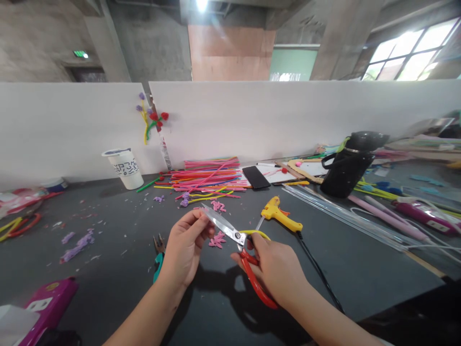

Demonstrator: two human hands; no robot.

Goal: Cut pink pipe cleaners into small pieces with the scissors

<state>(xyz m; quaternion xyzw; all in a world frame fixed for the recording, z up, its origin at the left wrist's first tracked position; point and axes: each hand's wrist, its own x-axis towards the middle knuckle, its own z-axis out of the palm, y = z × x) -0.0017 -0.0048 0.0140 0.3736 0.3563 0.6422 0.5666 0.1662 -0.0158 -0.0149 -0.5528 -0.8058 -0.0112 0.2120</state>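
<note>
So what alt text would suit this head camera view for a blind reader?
A person's right hand holds red-handled scissors, blades aimed at the left hand, which pinches something too small to tell, above a dark table. Behind lie a yellow glue gun and a pile of coloured pipe cleaners.

The dark grey counter (118, 269) fills the bottom half of the frame. A white cup (125, 169) stands at its upper left. In the middle at the back lies a big pile of fuzzy sticks (207, 179), with a black phone (255, 177) just to the right. A yellow glue gun (281, 217) lies near the centre, with pink scraps (217, 240) to its left. Purple scraps (77, 242) lie on the left side. A black jug (345, 168) stands on the right. A pink box (48, 300) sits at the bottom left.
</note>
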